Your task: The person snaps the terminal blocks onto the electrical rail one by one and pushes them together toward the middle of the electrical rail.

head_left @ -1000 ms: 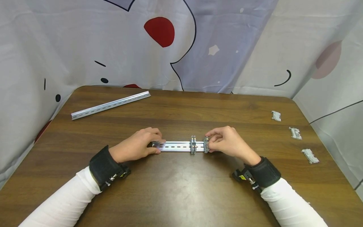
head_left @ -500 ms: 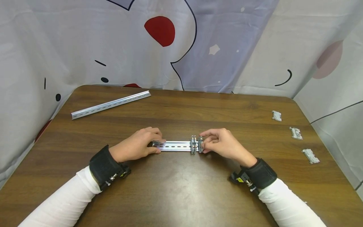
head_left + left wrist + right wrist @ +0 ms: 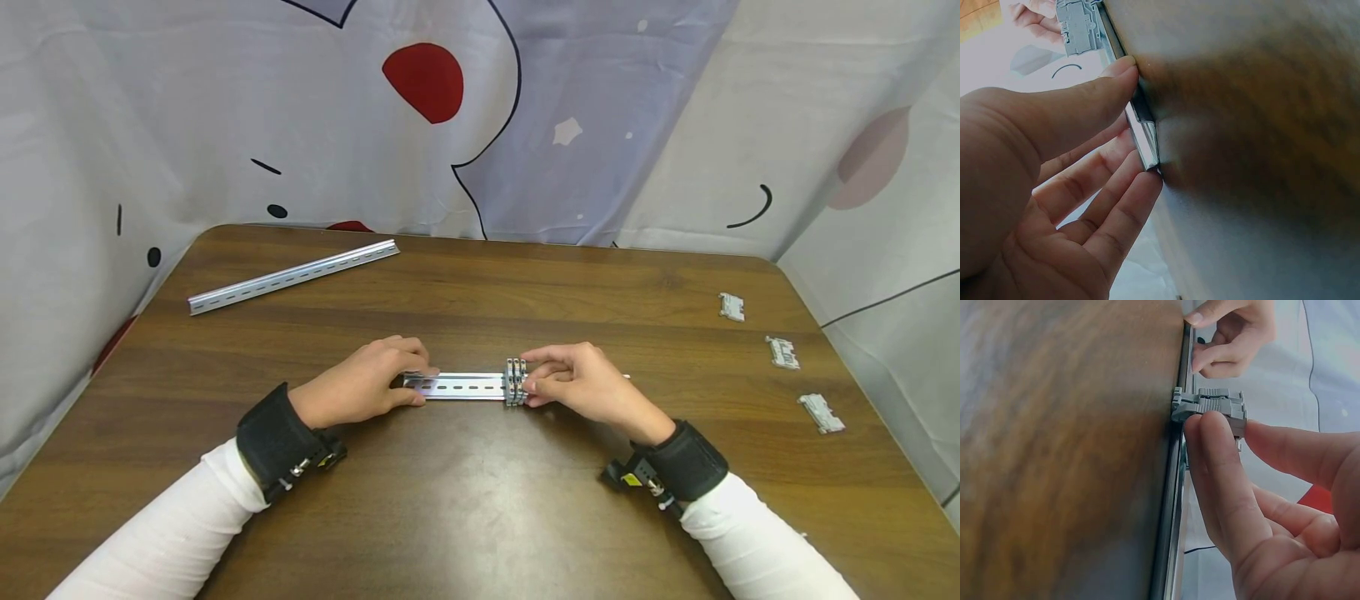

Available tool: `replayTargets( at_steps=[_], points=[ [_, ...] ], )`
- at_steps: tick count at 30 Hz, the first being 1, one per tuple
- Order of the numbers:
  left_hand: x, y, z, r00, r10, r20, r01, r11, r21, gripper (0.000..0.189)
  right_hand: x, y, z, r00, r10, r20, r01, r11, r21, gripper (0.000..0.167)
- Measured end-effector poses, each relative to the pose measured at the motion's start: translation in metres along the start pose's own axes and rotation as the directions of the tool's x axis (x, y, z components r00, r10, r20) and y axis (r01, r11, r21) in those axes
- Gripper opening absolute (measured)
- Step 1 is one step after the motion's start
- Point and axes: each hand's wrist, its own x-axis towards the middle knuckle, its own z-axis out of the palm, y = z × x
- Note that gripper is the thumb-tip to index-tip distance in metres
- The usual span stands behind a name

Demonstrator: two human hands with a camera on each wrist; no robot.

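L hand [image 3: 367,379] w/ grip on rail [image 3: 467,387], R hand [image 3: 583,382] w/ pinch on grey blk [image 3: 1209,408]

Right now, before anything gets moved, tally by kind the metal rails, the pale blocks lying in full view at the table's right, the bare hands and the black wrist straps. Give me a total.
Metal rails: 2
Pale blocks: 3
Bare hands: 2
Black wrist straps: 2
Total: 9
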Motion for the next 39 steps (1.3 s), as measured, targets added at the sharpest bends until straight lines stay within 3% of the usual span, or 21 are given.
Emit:
replayTargets(
  at_steps=[20,25,28,31,35,39],
  points=[
    [-0.003,-0.002,-0.001,1.000,-0.009,-0.002,0.009,1.000,0.001,0.034,0.003,-0.003,0.004,0.998,-0.051,0.028,0.052,0.999,-0.017,0.042],
    [-0.003,-0.001,-0.001,1.000,-0.009,-0.002,0.009,1.000,0.003,0.034,-0.002,-0.005,-0.008,0.998,-0.061,-0.016,0.058,0.987,-0.147,0.037],
    [-0.002,0.000,-0.001,1.000,-0.003,0.000,0.003,1.000,0.005,0.033,-0.006,-0.005,-0.024,0.995,-0.073,-0.067,0.049,0.952,-0.301,0.033],
    [-0.001,0.000,0.000,1.000,-0.001,0.006,0.001,1.000,0.008,0.032,-0.011,-0.003,-0.042,0.993,-0.078,-0.085,0.029,0.880,-0.475,0.034],
    [-0.001,0.000,0.000,1.000,-0.005,0.011,0.005,1.000,0.007,0.032,-0.018,-0.001,-0.064,0.999,-0.024,-0.041,-0.006,0.781,-0.624,0.041],
    [-0.001,0.001,-0.001,1.000,-0.014,0.007,0.014,1.000,-0.017,0.032,-0.023,0.002,-0.077,0.998,0.053,0.016,-0.027,0.725,-0.688,0.044]
  ],
)
